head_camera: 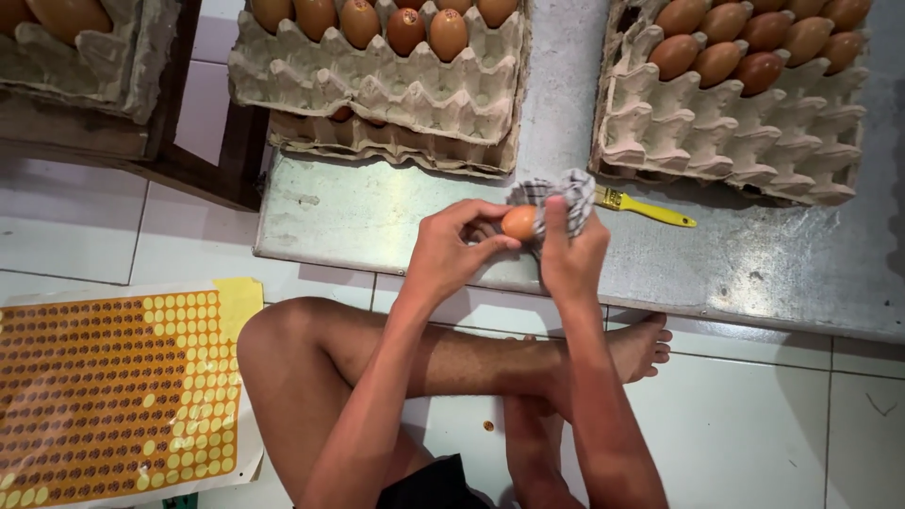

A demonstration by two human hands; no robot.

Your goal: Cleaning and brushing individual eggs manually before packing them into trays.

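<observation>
Both forearms are extended forward over the crossed legs. The left hand (448, 250) is curled, fingertips pinched together. The right hand (570, 254) is closed, thumb raised upward.

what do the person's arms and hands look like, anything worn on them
Both arms are bare along all that shows, with no sleeves. The left hand and right hand wear no gloves, and no watch, ring or bracelet is visible. Fingernails are short.

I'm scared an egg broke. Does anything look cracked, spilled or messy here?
No cracked egg or spill shows. The left hand holds a whole brown egg; the right hand presses a checked cloth to it. Only oddity: a small dark speck on the floor tile.
</observation>
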